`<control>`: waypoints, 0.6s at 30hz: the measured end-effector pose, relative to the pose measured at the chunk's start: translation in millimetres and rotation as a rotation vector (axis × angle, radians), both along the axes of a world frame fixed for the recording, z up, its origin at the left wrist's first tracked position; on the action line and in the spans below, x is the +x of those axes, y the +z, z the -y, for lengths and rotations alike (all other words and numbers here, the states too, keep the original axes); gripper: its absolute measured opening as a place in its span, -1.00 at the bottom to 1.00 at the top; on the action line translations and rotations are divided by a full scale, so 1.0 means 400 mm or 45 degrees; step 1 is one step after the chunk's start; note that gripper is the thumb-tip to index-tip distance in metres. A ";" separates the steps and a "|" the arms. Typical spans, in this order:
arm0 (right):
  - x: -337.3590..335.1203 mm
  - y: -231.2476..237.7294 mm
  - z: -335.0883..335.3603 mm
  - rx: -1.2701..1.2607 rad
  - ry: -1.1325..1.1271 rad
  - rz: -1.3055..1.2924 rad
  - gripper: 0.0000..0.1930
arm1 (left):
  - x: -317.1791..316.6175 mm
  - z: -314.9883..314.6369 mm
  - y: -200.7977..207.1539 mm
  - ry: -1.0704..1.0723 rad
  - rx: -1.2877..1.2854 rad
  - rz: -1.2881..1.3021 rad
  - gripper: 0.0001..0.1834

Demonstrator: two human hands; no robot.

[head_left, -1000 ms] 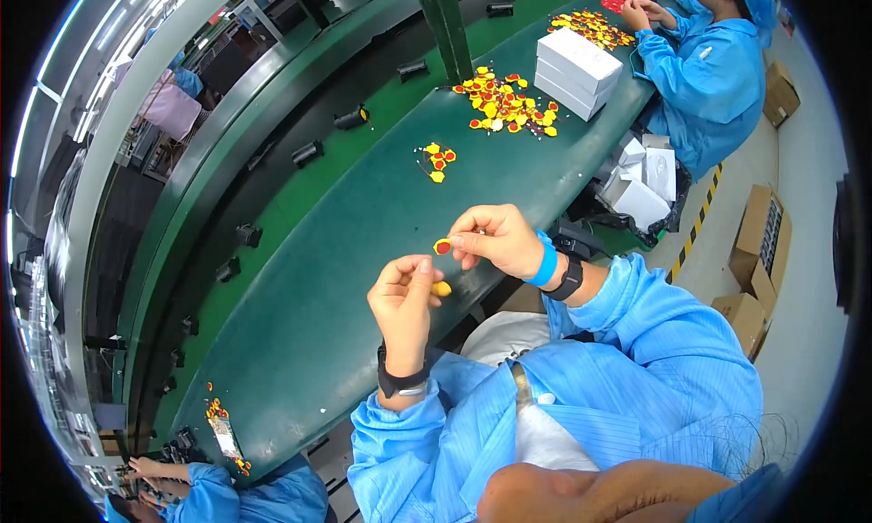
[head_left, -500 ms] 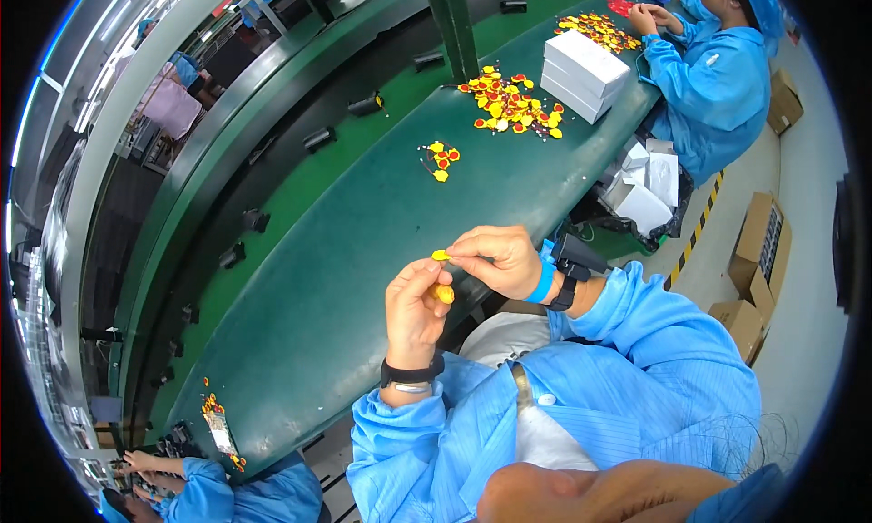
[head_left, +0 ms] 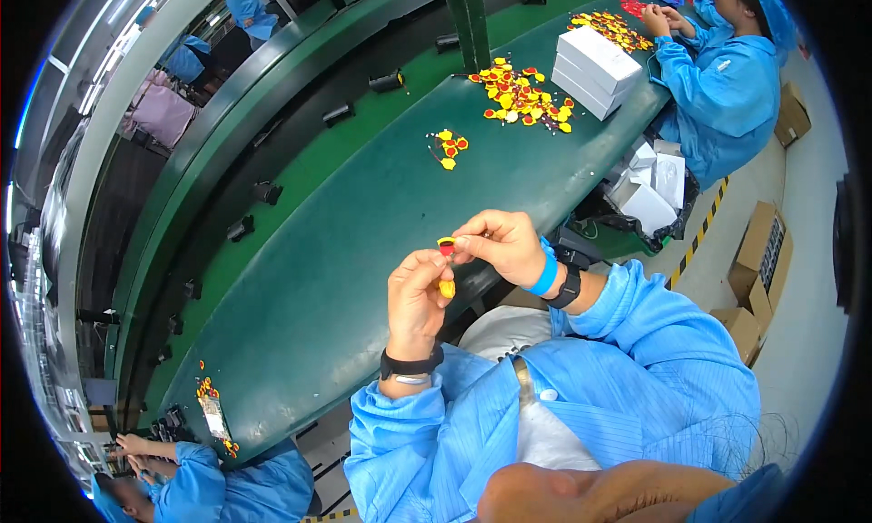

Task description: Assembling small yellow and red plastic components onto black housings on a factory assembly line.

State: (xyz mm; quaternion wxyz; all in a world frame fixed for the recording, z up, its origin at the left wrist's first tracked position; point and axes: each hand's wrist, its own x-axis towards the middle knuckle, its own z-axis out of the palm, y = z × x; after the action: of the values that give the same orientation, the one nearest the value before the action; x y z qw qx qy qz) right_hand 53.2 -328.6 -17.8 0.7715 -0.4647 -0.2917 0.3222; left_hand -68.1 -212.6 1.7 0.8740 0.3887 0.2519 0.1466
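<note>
Fingertips of the right hand [head_left: 505,249] pinch a red-and-yellow piece [head_left: 446,246] just beside the left hand [head_left: 414,296], whose curled fingers hold a yellow piece [head_left: 447,289]. Beyond, on the green table [head_left: 363,214], a small cluster [head_left: 449,148] lies apart from a bigger heap [head_left: 518,96] near white boxes [head_left: 595,69].

A long green table [head_left: 345,278] runs from one o'clock down to about eight o'clock, and its top is a little shiny. Beyond its far edge, toward ten o'clock, there is a lower green strip [head_left: 311,160]. At twelve o'clock stands a dark green post [head_left: 467,28]. At nine o'clock a pale beam [head_left: 84,196] rises, and bright lights [head_left: 98,85] shine at ten. At three o'clock, the pale grey floor [head_left: 745,192] carries yellow-and-black striped tape [head_left: 699,236] and open cardboard boxes [head_left: 752,241].
</note>
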 end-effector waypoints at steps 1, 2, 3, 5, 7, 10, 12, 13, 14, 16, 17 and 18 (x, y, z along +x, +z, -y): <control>0.005 0.000 0.000 -0.014 0.003 -0.052 -0.89 | -0.005 -0.003 -0.004 -0.018 0.041 0.018 -0.93; 0.010 0.000 0.000 -0.028 0.008 -0.104 -0.88 | -0.016 -0.004 0.000 -0.013 0.043 0.017 -0.93; 0.017 -0.001 0.001 -0.027 0.016 -0.105 -0.88 | -0.034 -0.005 0.007 -0.008 0.171 -0.060 -0.93; 0.045 -0.010 0.010 -0.063 -0.001 -0.344 -0.87 | -0.087 -0.020 0.004 -0.039 0.415 -0.215 -0.91; 0.064 -0.012 0.021 -0.057 -0.011 -0.388 -0.87 | -0.191 -0.041 -0.005 -0.065 0.622 -0.338 -0.93; 0.086 -0.019 0.036 -0.064 -0.031 -0.458 -0.89 | -0.394 -0.056 -0.010 -0.156 0.752 -0.610 -0.93; 0.094 -0.028 0.038 -0.082 0.044 -0.559 -0.89 | -0.529 -0.052 -0.050 -0.196 0.798 -0.850 -0.93; 0.094 -0.033 0.030 -0.080 0.055 -0.558 -0.89 | -0.594 -0.042 -0.092 -0.192 1.005 -1.058 -0.91; 0.096 -0.037 0.026 -0.082 0.101 -0.615 -0.89 | -0.651 -0.037 -0.152 -0.142 1.080 -1.190 -0.91; 0.098 -0.044 0.026 -0.085 0.142 -0.666 -0.89 | -0.754 -0.033 -0.316 -0.190 1.545 -1.556 -0.89; 0.092 -0.050 0.017 -0.085 0.165 -0.684 -0.89 | -0.794 -0.027 -0.405 -0.272 1.638 -1.767 -0.82; 0.086 -0.049 0.008 -0.083 0.185 -0.700 -0.88 | -0.850 -0.032 -0.510 -0.499 1.707 -1.797 -0.72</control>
State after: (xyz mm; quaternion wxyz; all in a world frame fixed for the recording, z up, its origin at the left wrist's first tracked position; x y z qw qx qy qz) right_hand 87.4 -331.7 -37.5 0.7813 -0.3622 -0.0937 0.4997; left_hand -407.9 -200.0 -202.5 0.1319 0.8357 0.5106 -0.1533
